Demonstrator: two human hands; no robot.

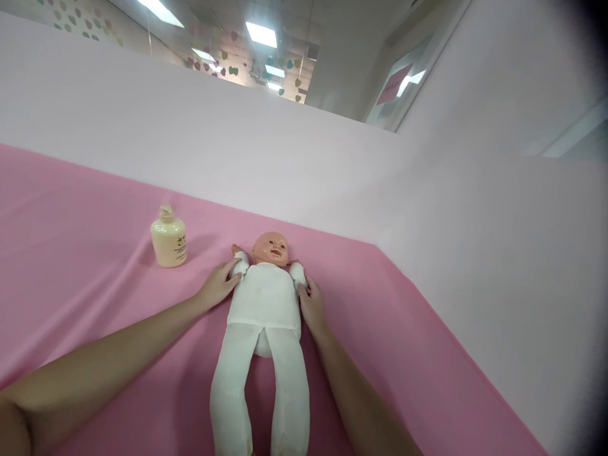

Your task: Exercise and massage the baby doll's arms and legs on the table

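No words can be read; the bottle (pixel 167 246) bears dark print (pixel 180 247) on its front, too small to make out; the pink sign (pixel 395 85) at upper right shows only faint marks, too blurred to tell.

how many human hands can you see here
2: the left hand holds the doll's arm nearer the bottle, and the right hand holds its other arm.
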